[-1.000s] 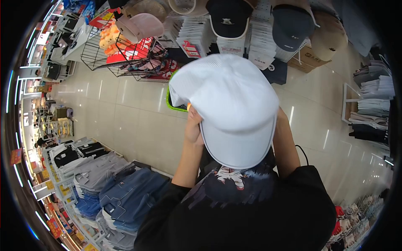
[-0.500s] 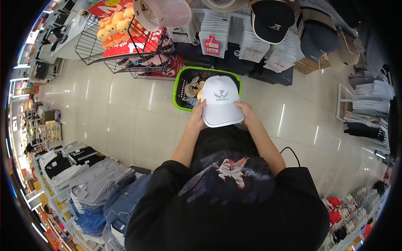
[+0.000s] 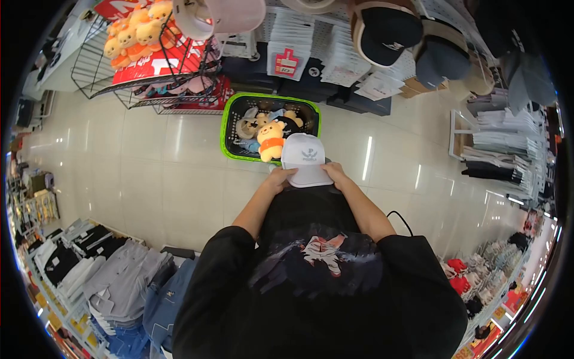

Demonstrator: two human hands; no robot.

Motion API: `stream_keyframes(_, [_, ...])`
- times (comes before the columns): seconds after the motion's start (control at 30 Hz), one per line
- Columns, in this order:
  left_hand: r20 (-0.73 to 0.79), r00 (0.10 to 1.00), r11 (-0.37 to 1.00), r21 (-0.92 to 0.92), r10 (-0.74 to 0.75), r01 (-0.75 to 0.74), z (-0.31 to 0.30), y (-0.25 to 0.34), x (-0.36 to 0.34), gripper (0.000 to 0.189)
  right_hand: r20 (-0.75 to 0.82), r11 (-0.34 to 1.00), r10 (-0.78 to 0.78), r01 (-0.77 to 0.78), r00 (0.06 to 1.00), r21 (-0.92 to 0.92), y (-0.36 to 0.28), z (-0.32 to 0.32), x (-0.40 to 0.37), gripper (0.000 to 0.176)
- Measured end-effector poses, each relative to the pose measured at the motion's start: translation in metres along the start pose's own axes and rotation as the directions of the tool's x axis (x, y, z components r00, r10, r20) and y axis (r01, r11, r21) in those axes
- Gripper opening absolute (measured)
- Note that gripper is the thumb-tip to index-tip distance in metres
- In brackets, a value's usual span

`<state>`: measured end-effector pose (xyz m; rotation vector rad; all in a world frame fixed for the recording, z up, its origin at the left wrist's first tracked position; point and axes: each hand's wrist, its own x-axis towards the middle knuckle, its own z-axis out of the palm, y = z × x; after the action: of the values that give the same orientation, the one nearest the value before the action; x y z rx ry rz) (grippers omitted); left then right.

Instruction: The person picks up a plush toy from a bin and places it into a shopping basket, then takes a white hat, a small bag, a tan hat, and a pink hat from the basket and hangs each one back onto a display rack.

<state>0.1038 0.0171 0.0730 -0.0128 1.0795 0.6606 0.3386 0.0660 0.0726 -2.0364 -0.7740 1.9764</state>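
Observation:
A white baseball cap (image 3: pixel 304 157) with a grey winged emblem on its front is held close to my body, brim toward me. My left hand (image 3: pixel 281 179) grips the left side of the brim, and my right hand (image 3: pixel 336 174) grips its right side. Just beyond the cap, a black shopping basket with a bright green rim (image 3: pixel 226 128) stands on the floor. Inside lie a yellow plush toy with an orange band (image 3: pixel 271 141) and several other plush toys, partly overlapping. The cap overlaps the basket's near right corner in view.
A wire rack (image 3: pixel 98 66) with orange plush toys (image 3: pixel 128 37) stands at the upper left. Dark caps (image 3: pixel 390 33) and packaged goods (image 3: pixel 289 45) hang ahead. Folded clothes (image 3: pixel 122 278) are stacked at lower left, with more folded garments (image 3: pixel 499 149) on the right shelf.
The cap has come lower and nearer to my body, with both hands still on its brim. More of the basket's plush toys show now. The whole view has shifted slightly.

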Motion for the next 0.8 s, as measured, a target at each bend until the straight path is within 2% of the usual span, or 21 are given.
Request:
stream_keyframes(0.03, [-0.015, 1.000, 1.000, -0.011, 0.004, -0.004, 0.000, 0.001, 0.002, 0.036, 0.008, 0.987, -0.051, 0.052, 0.999, -0.150, -0.005, 0.004, 0.000, 0.040])
stream_keyframes(0.1, [-0.149, 0.985, 0.973, 0.222, 0.091, -0.056, -0.001, 0.005, 0.009, 0.039, 0.027, 0.975, -0.013, 0.019, 1.000, -0.220, -0.009, 0.012, 0.002, 0.044])
stream_keyframes(0.13, [-0.187, 0.981, 0.968, 0.251, 0.050, -0.002, -0.002, 0.012, 0.010, 0.047, 0.025, 0.959, 0.009, -0.002, 1.000, -0.282, -0.015, 0.015, 0.007, 0.049])
stream_keyframes(0.17, [-0.198, 0.979, 0.970, 0.242, 0.059, -0.009, -0.006, 0.015, 0.017, 0.047, 0.038, 0.956, 0.006, 0.005, 0.999, -0.292, -0.020, 0.021, 0.013, 0.049])
stream_keyframes(0.23, [-0.138, 0.945, 0.830, 0.526, 0.297, -0.185, -0.018, 0.007, 0.043, 0.053, -0.071, 0.936, -0.100, 0.070, 0.992, -0.346, -0.008, 0.027, 0.035, 0.057])
stream_keyframes(0.27, [-0.096, 0.912, 0.743, 0.616, 0.399, -0.260, -0.021, 0.005, 0.049, 0.066, -0.023, 0.927, -0.160, 0.142, 0.987, -0.346, -0.006, 0.028, 0.043, 0.067])
stream_keyframes(0.3, [-0.104, 0.915, 0.749, 0.614, 0.391, -0.250, -0.023, 0.006, 0.059, 0.066, -0.018, 0.928, -0.149, 0.133, 0.989, -0.348, -0.009, 0.031, 0.051, 0.067])
stream_keyframes(0.37, [-0.062, 0.802, 0.646, 0.631, 0.595, -0.430, -0.032, -0.003, 0.072, 0.075, -0.041, 0.907, -0.207, 0.176, 0.978, -0.383, -0.004, 0.040, 0.067, 0.073])
stream_keyframes(0.43, [-0.156, 0.820, 0.677, 0.659, 0.550, -0.328, -0.023, 0.009, 0.057, 0.081, -0.058, 0.922, -0.141, 0.110, 0.988, -0.370, -0.006, 0.051, 0.066, 0.078])
stream_keyframes(0.47, [-0.226, 0.814, 0.682, 0.685, 0.535, -0.258, -0.018, 0.019, 0.055, 0.087, -0.085, 0.933, -0.185, 0.147, 0.979, -0.328, -0.004, 0.054, 0.071, 0.084])
stream_keyframes(0.5, [-0.230, 0.815, 0.684, 0.685, 0.532, -0.253, -0.022, 0.017, 0.062, 0.087, -0.114, 0.937, -0.235, 0.195, 0.965, -0.289, -0.009, 0.057, 0.077, 0.091])
stream_keyframes(0.57, [-0.174, 0.794, 0.476, 0.865, 0.583, -0.160, -0.035, 0.010, 0.074, 0.095, -0.070, 0.915, -0.231, 0.192, 0.970, -0.353, -0.005, 0.060, 0.096, 0.090])
stream_keyframes(0.6, [-0.181, 0.801, 0.481, 0.865, 0.571, -0.147, -0.035, 0.007, 0.072, 0.095, 0.003, 0.875, -0.228, 0.206, 0.974, -0.437, -0.007, 0.069, 0.097, 0.088])
stream_keyframes(0.63, [-0.239, 0.843, 0.503, 0.863, 0.481, -0.043, -0.033, 0.003, 0.068, 0.087, 0.077, 0.826, -0.215, 0.223, 0.974, -0.517, -0.004, 0.072, 0.091, 0.085])
stream_keyframes(0.67, [-0.292, 0.870, 0.511, 0.858, 0.398, 0.054, -0.029, 0.003, 0.065, 0.081, 0.128, 0.714, -0.284, 0.298, 0.950, -0.633, -0.006, 0.070, 0.084, 0.070])
stream_keyframes(0.7, [-0.289, 0.867, 0.510, 0.859, 0.406, 0.048, -0.038, -0.010, 0.077, 0.081, 0.129, 0.711, -0.292, 0.305, 0.948, -0.633, -0.003, 0.074, 0.087, 0.070])
stream_keyframes(0.77, [-0.177, 0.949, 0.607, 0.794, 0.261, -0.019, -0.061, -0.050, 0.107, 0.064, 0.346, 0.616, -0.270, 0.437, 0.899, -0.655, 0.006, 0.080, 0.102, 0.053])
stream_keyframes(0.8, [-0.173, 0.947, 0.605, 0.796, 0.270, -0.027, -0.054, -0.055, 0.098, 0.064, 0.325, 0.612, -0.334, 0.465, 0.885, -0.640, 0.000, 0.085, 0.089, 0.040])
